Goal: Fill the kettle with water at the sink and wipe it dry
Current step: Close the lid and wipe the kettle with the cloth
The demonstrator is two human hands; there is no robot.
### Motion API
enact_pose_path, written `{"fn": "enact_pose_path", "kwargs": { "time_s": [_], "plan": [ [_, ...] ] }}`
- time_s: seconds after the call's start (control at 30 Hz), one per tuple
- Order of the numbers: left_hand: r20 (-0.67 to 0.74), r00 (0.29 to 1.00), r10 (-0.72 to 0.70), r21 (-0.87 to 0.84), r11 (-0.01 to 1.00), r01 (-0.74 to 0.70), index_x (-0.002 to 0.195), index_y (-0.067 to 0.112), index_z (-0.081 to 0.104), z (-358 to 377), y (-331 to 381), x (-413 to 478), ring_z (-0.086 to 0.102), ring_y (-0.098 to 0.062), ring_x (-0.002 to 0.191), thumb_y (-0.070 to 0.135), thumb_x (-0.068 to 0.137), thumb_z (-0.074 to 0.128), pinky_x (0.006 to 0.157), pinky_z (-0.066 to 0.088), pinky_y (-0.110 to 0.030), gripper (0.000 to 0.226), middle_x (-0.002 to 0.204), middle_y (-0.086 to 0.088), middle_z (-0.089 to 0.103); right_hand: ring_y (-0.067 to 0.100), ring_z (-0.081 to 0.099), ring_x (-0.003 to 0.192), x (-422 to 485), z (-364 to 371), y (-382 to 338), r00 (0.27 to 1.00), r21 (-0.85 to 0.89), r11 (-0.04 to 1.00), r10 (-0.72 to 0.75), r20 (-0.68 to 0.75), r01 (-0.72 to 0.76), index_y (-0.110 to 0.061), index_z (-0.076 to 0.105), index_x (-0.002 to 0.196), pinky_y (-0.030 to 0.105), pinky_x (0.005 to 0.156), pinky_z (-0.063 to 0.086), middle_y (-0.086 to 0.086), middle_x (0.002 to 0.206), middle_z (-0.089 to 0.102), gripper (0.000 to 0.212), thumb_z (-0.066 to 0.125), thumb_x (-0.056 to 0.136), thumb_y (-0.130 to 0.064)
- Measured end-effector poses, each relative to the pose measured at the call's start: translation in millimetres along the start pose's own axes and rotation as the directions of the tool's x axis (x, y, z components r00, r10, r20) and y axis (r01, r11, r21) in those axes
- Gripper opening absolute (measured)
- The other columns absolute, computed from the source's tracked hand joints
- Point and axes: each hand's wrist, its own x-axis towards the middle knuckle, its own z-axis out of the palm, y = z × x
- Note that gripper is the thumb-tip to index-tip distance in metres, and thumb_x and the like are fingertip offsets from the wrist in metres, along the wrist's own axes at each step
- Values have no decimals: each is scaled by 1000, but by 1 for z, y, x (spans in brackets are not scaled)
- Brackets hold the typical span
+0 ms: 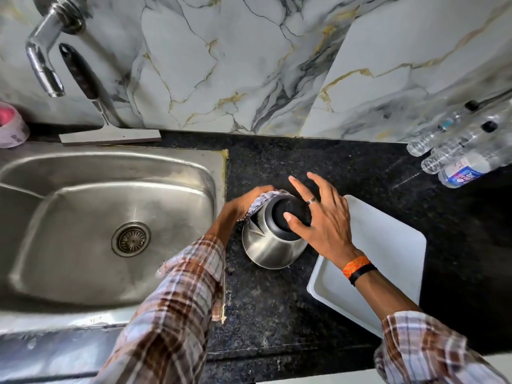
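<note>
A steel kettle (270, 245) with a black lid (288, 214) stands on the dark granite counter, just right of the sink (83, 217). My left hand (243, 202) presses a light cloth (263, 199) against the kettle's far upper side, next to the spout. My right hand (321, 217) rests on the lid and the kettle's right side, thumb on the black top and fingers spread apart. The kettle's handle is hidden under my right hand. The chrome tap (44, 59) hangs over the sink's back left; no water runs from it.
A white tray (388, 245) lies on the counter (277, 300) right of the kettle, partly under my right forearm. Several clear plastic bottles (457, 156) stand at the back right. A squeegee (91, 106) leans on the marble wall behind the sink. A pink-topped container (11, 126) sits far left.
</note>
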Motion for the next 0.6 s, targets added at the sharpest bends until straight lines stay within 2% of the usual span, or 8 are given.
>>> {"fn": "enact_pose_path", "kwargs": {
  "time_s": [0.07,0.17,0.27,0.33,0.4,0.43,0.5,0.6],
  "plan": [
    [-126,983,132,45,991,-127,118,2,60,3,-18,-12,55,-24,115,4,108,50,101,44,-34,14,118,-15,60,25,42,144,0,-1,0,1000,10,1000,-12,9,12,-48,33,154,46,101,47,2,161,37,75,52,84,-67],
    [-341,921,190,-244,928,-281,124,3,69,32,-33,-46,67,-22,124,22,106,45,109,51,-31,35,134,-12,70,26,42,143,0,-2,0,999,34,999,-17,27,17,-49,32,155,47,98,54,2,162,36,75,51,85,-66],
    [-579,815,7,-595,680,-429,133,22,70,82,-41,-68,65,-24,134,36,114,30,106,56,-28,46,134,-3,75,26,42,143,-1,0,0,1000,55,998,-8,21,7,-52,30,155,45,89,57,0,162,34,75,52,85,-66],
    [-732,676,-87,-515,720,-465,146,34,53,119,-48,-76,49,-30,148,51,110,31,122,44,-43,46,150,-7,62,26,43,143,-1,1,0,1000,51,999,-15,17,14,-52,28,155,44,86,58,-1,162,34,75,51,85,-66],
    [-827,559,53,-269,836,-478,159,48,22,155,-60,-84,20,-6,162,61,105,36,134,17,-40,57,172,15,24,26,43,144,-1,2,1,1000,47,999,-26,14,26,-53,28,155,44,85,58,-1,162,34,75,51,85,-67],
    [-839,523,151,-133,875,-465,161,51,6,167,-71,-83,6,-5,163,64,105,35,135,8,-37,64,174,22,5,26,44,144,0,2,2,999,46,998,-31,10,30,-52,28,155,44,85,58,-1,163,34,75,51,86,-67],
    [-814,508,282,78,919,-386,160,54,-11,179,-93,-80,-7,-13,165,71,102,34,134,1,-38,75,173,26,-15,26,44,144,-1,1,2,999,47,998,-37,13,36,-51,29,155,43,86,58,0,163,35,74,50,87,-67],
    [-828,504,245,72,939,-337,161,51,-6,181,-108,-81,-5,-11,164,80,94,39,134,4,-45,86,172,26,-12,27,43,145,-1,-2,0,998,53,997,-60,7,59,-49,32,155,45,87,59,2,163,35,71,51,88,-66]
  ]
}}
